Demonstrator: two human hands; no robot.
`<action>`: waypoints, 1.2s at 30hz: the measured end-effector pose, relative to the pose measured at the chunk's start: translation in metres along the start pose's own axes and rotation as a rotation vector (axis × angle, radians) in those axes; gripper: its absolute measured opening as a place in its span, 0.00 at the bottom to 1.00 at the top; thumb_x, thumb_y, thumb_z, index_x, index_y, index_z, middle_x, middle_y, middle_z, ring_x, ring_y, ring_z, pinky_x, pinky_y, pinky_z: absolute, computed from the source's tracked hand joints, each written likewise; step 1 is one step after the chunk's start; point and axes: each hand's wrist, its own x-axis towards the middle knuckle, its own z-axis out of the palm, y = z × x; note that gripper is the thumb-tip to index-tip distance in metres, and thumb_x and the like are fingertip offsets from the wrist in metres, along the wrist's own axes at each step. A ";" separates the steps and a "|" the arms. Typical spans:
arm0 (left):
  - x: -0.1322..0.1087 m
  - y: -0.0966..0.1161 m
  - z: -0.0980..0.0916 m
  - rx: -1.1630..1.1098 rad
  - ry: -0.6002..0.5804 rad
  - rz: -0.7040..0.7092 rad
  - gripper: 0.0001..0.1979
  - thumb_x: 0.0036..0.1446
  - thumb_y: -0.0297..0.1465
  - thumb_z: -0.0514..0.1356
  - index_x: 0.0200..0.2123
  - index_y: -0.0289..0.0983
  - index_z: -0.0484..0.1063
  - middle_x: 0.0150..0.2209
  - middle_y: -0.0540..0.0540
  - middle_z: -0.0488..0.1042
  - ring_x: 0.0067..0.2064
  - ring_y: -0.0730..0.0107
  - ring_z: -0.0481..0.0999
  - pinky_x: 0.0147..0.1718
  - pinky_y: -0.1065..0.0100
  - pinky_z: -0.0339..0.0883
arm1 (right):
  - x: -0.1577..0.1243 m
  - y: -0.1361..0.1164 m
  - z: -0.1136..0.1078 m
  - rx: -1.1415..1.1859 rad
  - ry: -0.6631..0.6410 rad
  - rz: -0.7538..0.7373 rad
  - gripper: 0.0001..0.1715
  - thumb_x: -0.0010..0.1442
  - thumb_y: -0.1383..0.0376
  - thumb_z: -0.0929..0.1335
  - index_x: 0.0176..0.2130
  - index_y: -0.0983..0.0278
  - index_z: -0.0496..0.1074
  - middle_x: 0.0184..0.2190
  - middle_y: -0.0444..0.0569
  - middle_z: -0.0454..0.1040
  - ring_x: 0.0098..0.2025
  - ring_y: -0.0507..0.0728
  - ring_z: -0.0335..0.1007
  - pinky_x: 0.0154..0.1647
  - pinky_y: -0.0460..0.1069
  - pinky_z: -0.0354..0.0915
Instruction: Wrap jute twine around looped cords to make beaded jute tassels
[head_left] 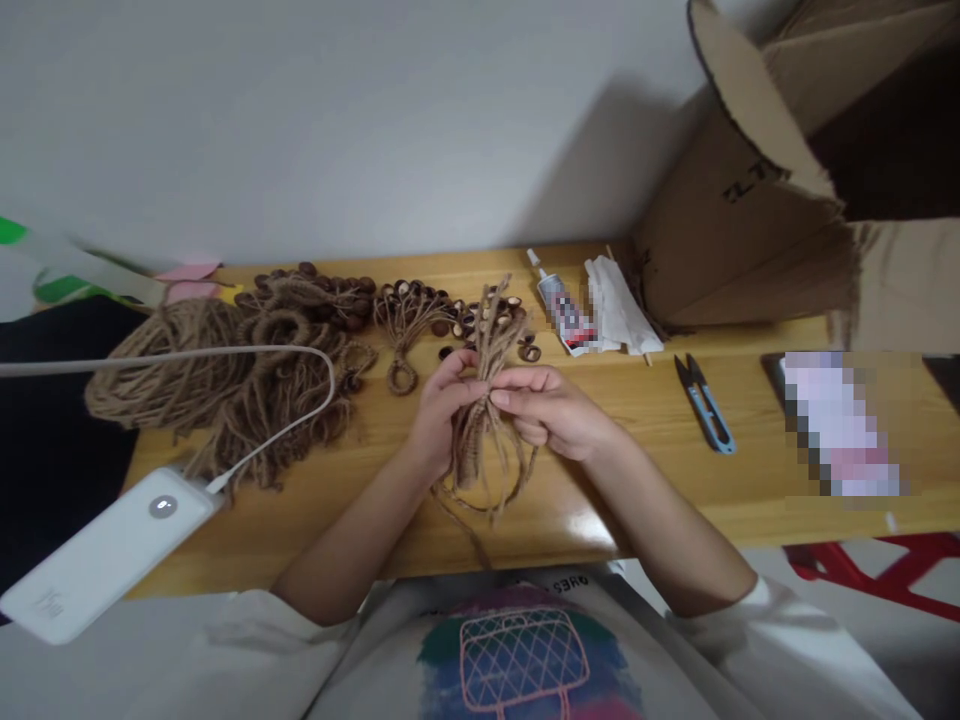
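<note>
Above the middle of the wooden table, my left hand (442, 410) grips a bundle of brown jute cord (470, 455). Thumb and fingers of my right hand (551, 408) pinch strands at the same spot, touching my left thumb. Cord ends stick up above both hands, and loose loops hang below. Behind the bundle lie several dark brown, nut-like beads (530, 350), some with pale faces. To the left rests a jute tassel (405, 340) with a ring at one end and beads at the other. The exact knot between my fingertips is hidden.
A large jute hank (169, 365) and corded rings lie left, near a white power bank (112, 555) with a cable. At right are a glue tube (562, 310), white tissue (619, 305), blue thread snips (705, 405), a blurred phone (844, 425) and a cardboard box (735, 230).
</note>
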 end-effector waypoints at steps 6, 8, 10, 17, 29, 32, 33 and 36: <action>0.004 -0.001 -0.005 0.013 0.004 -0.040 0.15 0.37 0.32 0.58 0.33 0.38 0.62 0.20 0.54 0.66 0.17 0.78 0.61 0.17 0.72 0.53 | 0.002 0.000 0.002 0.024 0.030 0.048 0.19 0.40 0.61 0.77 0.30 0.65 0.69 0.09 0.29 0.56 0.10 0.41 0.36 0.11 0.41 0.31; 0.005 -0.002 -0.006 0.029 0.022 -0.061 0.15 0.37 0.32 0.56 0.33 0.38 0.62 0.19 0.54 0.65 0.16 0.77 0.60 0.15 0.73 0.51 | 0.002 0.001 0.002 0.020 0.031 0.051 0.19 0.40 0.61 0.77 0.30 0.65 0.68 0.08 0.29 0.53 0.10 0.41 0.35 0.11 0.41 0.31; 0.007 -0.003 -0.008 0.038 0.036 -0.084 0.15 0.38 0.32 0.55 0.34 0.38 0.61 0.19 0.55 0.64 0.16 0.77 0.58 0.15 0.73 0.49 | 0.004 0.002 0.003 0.018 0.044 0.049 0.20 0.41 0.59 0.76 0.30 0.64 0.67 0.07 0.28 0.51 0.10 0.41 0.34 0.11 0.41 0.31; 0.008 -0.003 -0.007 0.075 0.080 -0.084 0.14 0.37 0.31 0.55 0.32 0.38 0.62 0.17 0.55 0.62 0.16 0.77 0.57 0.16 0.72 0.50 | 0.008 0.009 0.006 -0.035 0.102 0.016 0.20 0.42 0.56 0.75 0.30 0.65 0.68 0.08 0.29 0.53 0.09 0.42 0.36 0.11 0.42 0.32; 0.007 -0.001 -0.005 0.038 -0.005 -0.050 0.12 0.40 0.33 0.56 0.32 0.38 0.63 0.22 0.51 0.68 0.22 0.70 0.67 0.23 0.68 0.60 | 0.005 0.010 0.010 -0.263 0.149 -0.266 0.21 0.45 0.52 0.74 0.25 0.65 0.68 0.12 0.34 0.56 0.14 0.43 0.42 0.14 0.43 0.38; 0.006 0.001 -0.006 0.026 -0.020 -0.054 0.13 0.42 0.34 0.57 0.34 0.38 0.64 0.24 0.51 0.69 0.25 0.69 0.69 0.26 0.67 0.62 | 0.004 0.008 0.010 -0.328 0.202 -0.324 0.21 0.45 0.51 0.73 0.25 0.65 0.68 0.12 0.34 0.56 0.16 0.43 0.42 0.17 0.43 0.40; 0.005 0.001 -0.006 0.021 -0.027 -0.063 0.14 0.42 0.34 0.58 0.35 0.38 0.64 0.24 0.51 0.69 0.25 0.69 0.70 0.27 0.67 0.63 | 0.004 0.008 0.009 -0.344 0.225 -0.341 0.21 0.46 0.50 0.72 0.25 0.66 0.67 0.13 0.34 0.57 0.16 0.43 0.43 0.18 0.43 0.41; 0.006 0.002 -0.006 0.056 -0.047 -0.035 0.15 0.43 0.35 0.60 0.36 0.38 0.65 0.27 0.51 0.71 0.29 0.70 0.72 0.30 0.68 0.65 | 0.005 0.006 0.003 -0.374 0.300 -0.388 0.21 0.47 0.51 0.72 0.26 0.66 0.68 0.13 0.35 0.56 0.16 0.44 0.44 0.18 0.43 0.42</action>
